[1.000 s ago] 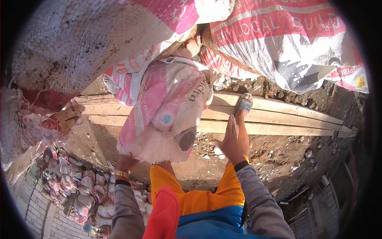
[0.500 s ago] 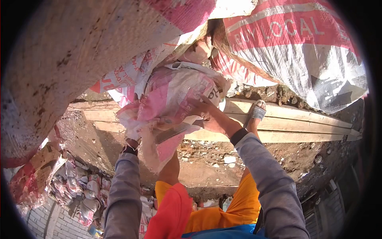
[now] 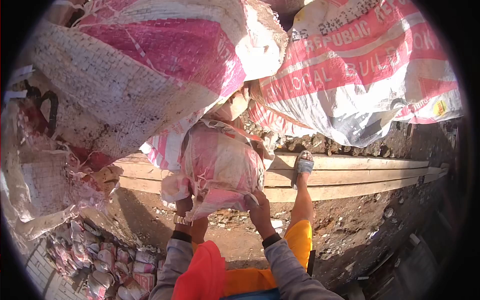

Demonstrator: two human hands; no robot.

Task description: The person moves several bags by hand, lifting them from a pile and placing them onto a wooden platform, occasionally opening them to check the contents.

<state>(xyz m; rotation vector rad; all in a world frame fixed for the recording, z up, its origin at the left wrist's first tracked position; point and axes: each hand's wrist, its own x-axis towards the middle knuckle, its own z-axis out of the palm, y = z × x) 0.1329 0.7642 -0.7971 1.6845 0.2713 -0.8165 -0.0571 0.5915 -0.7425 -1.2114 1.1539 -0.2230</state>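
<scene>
A filled pink-and-white woven sack [image 3: 222, 157] stands in front of me, its near edge creased and frayed. My right hand [image 3: 259, 214] is closed on the sack's lower right corner, thumb on top. At the lower left edge, my left hand [image 3: 184, 206] grips the same sack; its fingers are partly hidden by the fabric. A watch with a metal band [image 3: 183, 220] shows on the left wrist.
Large printed sacks [image 3: 350, 70] hang or lie at the upper right, and a dirty white-and-magenta sack [image 3: 165, 60] fills the upper left. Wooden planks [image 3: 350, 170] cross the stony ground beneath my sandalled foot [image 3: 304, 162]. Several small filled bags [image 3: 107, 260] are piled lower left.
My right hand has moved from the sack's upper side down to its near right corner. The sack's loose near flap has been drawn in, and the view has shifted.
</scene>
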